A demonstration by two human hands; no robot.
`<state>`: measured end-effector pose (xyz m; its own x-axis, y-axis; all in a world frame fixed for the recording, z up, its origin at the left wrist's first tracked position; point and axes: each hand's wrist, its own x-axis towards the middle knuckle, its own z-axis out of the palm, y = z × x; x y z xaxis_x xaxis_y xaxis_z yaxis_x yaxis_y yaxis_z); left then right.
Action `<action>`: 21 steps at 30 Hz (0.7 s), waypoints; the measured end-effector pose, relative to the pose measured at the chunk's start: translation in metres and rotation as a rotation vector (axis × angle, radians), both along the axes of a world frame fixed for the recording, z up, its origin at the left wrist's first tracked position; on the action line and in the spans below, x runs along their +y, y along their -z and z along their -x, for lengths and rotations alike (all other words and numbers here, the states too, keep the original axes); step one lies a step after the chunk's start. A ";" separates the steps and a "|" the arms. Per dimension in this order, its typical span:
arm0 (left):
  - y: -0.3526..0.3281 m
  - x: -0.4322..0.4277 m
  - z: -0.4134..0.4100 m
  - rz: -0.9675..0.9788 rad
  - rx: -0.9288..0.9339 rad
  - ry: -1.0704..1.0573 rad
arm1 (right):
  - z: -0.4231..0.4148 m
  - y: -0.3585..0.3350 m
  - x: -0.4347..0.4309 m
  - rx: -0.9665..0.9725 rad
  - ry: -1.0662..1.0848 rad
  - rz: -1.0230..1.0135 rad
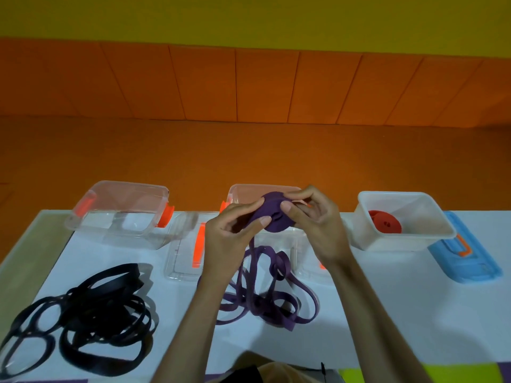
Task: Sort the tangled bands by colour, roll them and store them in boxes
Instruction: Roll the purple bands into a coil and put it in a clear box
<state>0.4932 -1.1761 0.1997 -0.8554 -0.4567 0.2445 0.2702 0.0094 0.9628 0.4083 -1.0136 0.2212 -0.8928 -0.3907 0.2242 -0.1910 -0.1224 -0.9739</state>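
**Rolling purple over the middle box**

We hold the purple roll up in both hands, just above the middle box, likely so it can drop straight in once wound. Our right hand grips the roll, thumb on the near face and fingers curled round the far edge, which we judge keeps the coil from springing open. Our left hand pinches the tail right where it meets the roll, thumb on top and other fingers curled under. It looks like this hand feeds and tensions the strip.

The roll sits between the two thumbs, touching both hands, off the table. The tail hangs from the left pinch to a slack heap on the table, near us, between the forearms. A fair length is loose, so we judge this colour partly rolled.

The black bands lie tangled near left, apart from the purple, sorted but not yet rolled. The left box stands open at far left, with a clear lid just right of it. The right box holds a red roll, with a blue lid beside it.
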 end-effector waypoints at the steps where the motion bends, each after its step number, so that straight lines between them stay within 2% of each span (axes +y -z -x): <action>1: 0.001 -0.001 0.001 0.018 -0.002 -0.013 | 0.002 0.002 0.001 -0.016 0.008 -0.011; 5: 0.005 0.005 0.007 0.007 0.023 -0.086 | 0.009 0.002 0.005 -0.041 0.030 0.000; 9: 0.007 0.004 0.015 0.005 0.024 -0.070 | 0.013 0.002 0.006 -0.076 0.000 0.028; 13: 0.009 -0.002 0.018 0.015 -0.022 -0.001 | 0.014 0.006 0.009 -0.078 -0.073 -0.100; 17: 0.012 0.004 0.020 0.022 -0.057 0.033 | 0.015 0.006 0.010 0.004 0.011 -0.164; 21: 0.011 0.004 0.021 0.031 -0.099 0.134 | 0.015 0.007 0.008 0.036 0.075 -0.098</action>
